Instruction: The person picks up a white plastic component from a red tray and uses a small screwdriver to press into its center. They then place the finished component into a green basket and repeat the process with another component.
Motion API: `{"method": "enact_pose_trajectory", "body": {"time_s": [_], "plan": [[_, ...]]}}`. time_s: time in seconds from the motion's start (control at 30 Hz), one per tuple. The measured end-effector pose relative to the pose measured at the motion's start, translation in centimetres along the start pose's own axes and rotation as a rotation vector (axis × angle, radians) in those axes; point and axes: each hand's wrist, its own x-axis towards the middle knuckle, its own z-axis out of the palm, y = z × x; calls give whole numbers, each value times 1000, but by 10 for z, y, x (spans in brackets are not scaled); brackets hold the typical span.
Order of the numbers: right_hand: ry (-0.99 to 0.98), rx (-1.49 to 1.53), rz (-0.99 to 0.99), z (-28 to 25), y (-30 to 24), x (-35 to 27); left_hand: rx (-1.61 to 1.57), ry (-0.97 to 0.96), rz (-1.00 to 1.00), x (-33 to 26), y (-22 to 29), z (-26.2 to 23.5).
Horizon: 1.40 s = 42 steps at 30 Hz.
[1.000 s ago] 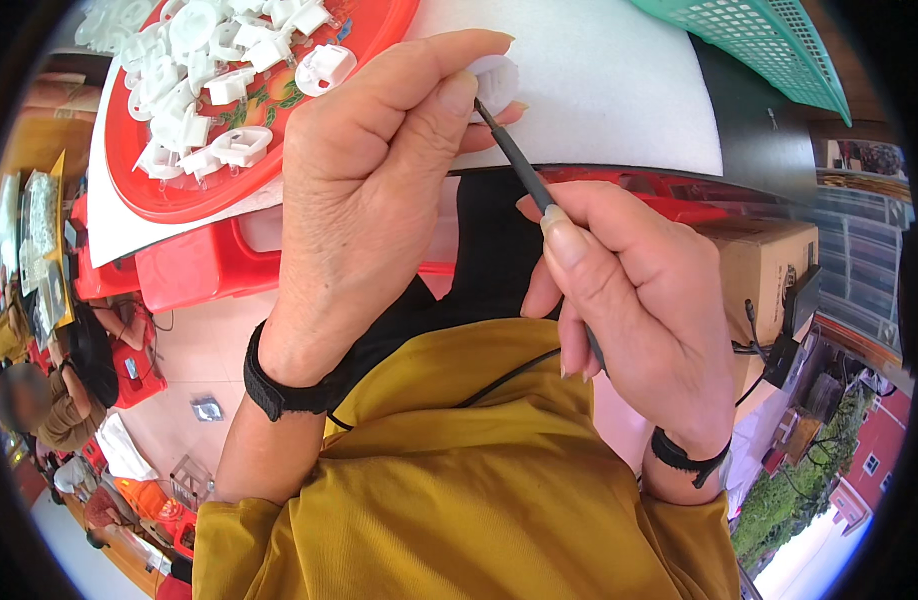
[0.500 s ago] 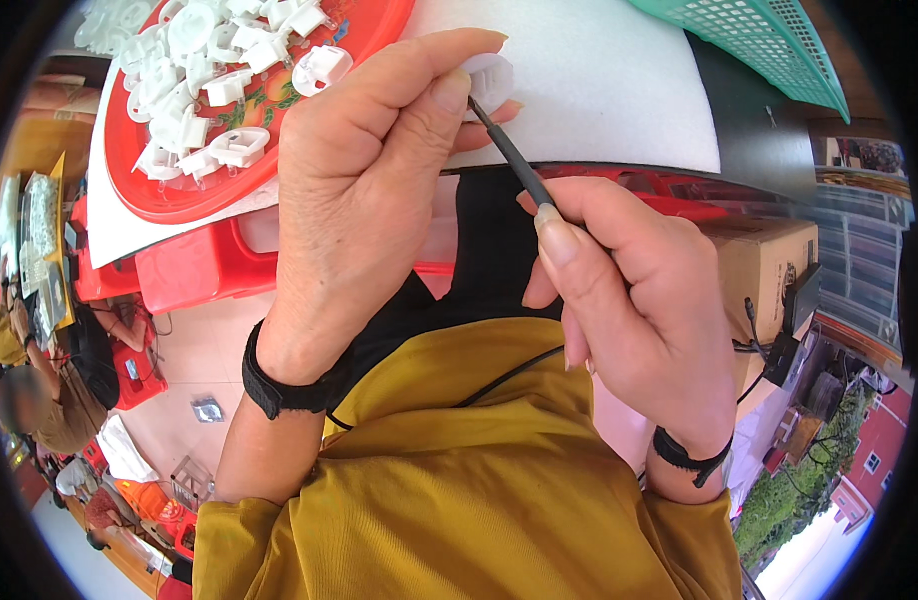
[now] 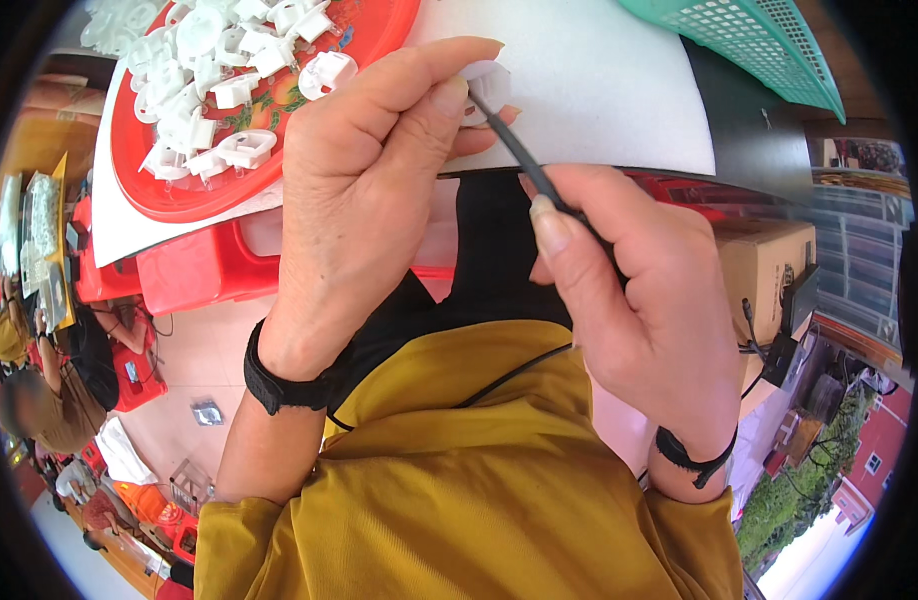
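Observation:
Between thumb and fingers, my left hand (image 3: 364,190) pinches a small round white plastic part (image 3: 491,88) above the table's near edge. My right hand (image 3: 644,290) grips a slim dark tool (image 3: 524,160), like a soldering iron or thin screwdriver; its exact kind is unclear. The tool's tip meets the white part beside my left thumb, and the contact point is partly hidden. Left of my hands, a red round tray (image 3: 159,205) with a fruit pattern bears a heap of similar white plastic parts (image 3: 204,80).
The tray stands on a white-covered table (image 3: 619,90). A green perforated basket (image 3: 769,45) is at the upper right, and a cardboard box (image 3: 764,270) stands below it. Red plastic stools (image 3: 199,265) are under the table. Other people work at the far left.
My right hand has turned slightly, and the tool now lies at a different angle across the white part. My left hand keeps its pinch with only a small shift.

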Motion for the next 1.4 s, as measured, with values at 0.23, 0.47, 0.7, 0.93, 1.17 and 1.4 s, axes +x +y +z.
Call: {"method": "enact_pose_trajectory", "body": {"time_s": [0.23, 0.47, 0.7, 0.93, 1.17, 1.4], "plan": [[3, -152, -56, 0, -4, 2, -129, -18, -21, 0, -4, -3], [-62, -372, -41, 7, -13, 0, -29, -28, -4, 0, 0, 0], [-114, -640, -73, 12, -23, 3, 60, -2, 2, 1, 2, 2], [-81, -608, -7, 23, -21, 1, 67, 19, 31, 1, -2, 4], [48, -219, -115, 12, -8, -6, 13, 36, 5, -1, 1, 4], [26, -114, -26, 10, -7, -8, 22, 39, -22, 0, 2, 4]]}}
